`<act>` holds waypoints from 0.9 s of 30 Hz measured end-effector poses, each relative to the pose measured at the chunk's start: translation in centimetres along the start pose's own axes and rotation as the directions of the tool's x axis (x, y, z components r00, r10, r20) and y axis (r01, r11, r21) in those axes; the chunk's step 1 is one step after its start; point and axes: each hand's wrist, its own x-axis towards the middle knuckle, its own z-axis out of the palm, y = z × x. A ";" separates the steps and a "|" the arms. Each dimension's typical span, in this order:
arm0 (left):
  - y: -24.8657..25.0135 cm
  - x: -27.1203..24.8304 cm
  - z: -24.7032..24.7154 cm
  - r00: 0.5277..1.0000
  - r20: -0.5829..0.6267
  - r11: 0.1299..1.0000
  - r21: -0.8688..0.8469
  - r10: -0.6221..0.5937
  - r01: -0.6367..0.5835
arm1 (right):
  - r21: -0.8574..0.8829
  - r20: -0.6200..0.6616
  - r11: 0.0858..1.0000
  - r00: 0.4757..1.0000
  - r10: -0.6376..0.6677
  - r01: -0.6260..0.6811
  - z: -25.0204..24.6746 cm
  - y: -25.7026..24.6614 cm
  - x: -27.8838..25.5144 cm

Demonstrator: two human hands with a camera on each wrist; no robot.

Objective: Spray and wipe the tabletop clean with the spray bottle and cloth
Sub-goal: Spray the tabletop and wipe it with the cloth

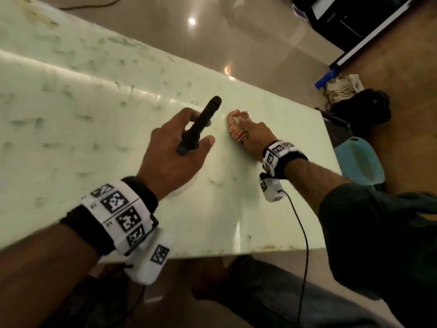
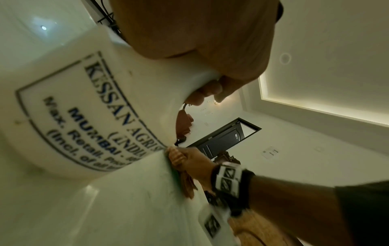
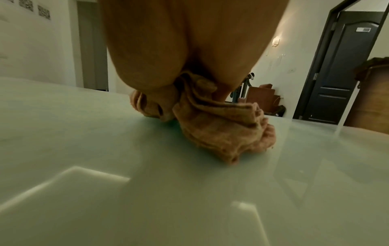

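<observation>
My left hand (image 1: 175,147) grips the white spray bottle (image 2: 88,116) by its neck, with the black spray head (image 1: 201,125) sticking out above the fingers (image 2: 208,93). The bottle's body with its printed label fills the left wrist view and stands on or just over the tabletop. A little to the right, my right hand (image 1: 254,140) holds a bunched orange cloth (image 1: 237,126) and presses it on the pale green tabletop (image 1: 94,129). In the right wrist view the crumpled cloth (image 3: 221,129) spreads on the surface below my palm. Blotchy marks cover the tabletop's left and far parts.
The table's near edge (image 1: 236,253) and right edge (image 1: 331,143) are close to my hands. A light blue stool (image 1: 359,159) stands by the right edge, with a black bag (image 1: 364,107) on the floor behind. A cable (image 1: 300,233) hangs from my right wrist.
</observation>
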 end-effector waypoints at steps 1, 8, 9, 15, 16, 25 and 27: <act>0.0 0.0 0.0 1.000 0.003 1.000 0.006 -0.001 0.001 | 0.003 0.018 0.999 0.999 -0.044 0.044 0.7 0.2 -1.5; 0.7 -0.4 -0.4 0.998 0.052 0.999 -0.012 -0.044 0.044 | -0.178 0.031 0.979 0.994 0.101 -0.094 6.2 1.5 -15.1; 0.7 -0.4 -0.5 0.997 0.055 0.999 -0.015 -0.048 0.049 | -0.187 0.029 0.978 0.994 0.104 -0.097 7.2 1.8 -16.6; 0.9 -0.3 -0.7 0.996 0.071 0.998 0.007 -0.058 0.058 | -0.058 -0.005 0.996 0.998 0.063 -0.063 10.8 1.5 -25.1; 0.9 -0.3 -0.8 0.996 0.070 0.998 0.010 -0.062 0.062 | -0.033 0.006 0.996 0.997 0.080 -0.080 10.8 0.9 -26.2; 1.0 -0.5 -0.8 0.995 0.058 0.997 -0.001 -0.081 0.082 | 0.292 -0.133 0.917 0.937 0.322 -0.273 5.4 0.4 -29.0; 1.1 -0.5 -0.8 0.994 0.059 0.996 -0.005 -0.089 0.089 | 0.205 -0.283 0.907 0.865 0.414 -0.367 4.0 0.6 -28.8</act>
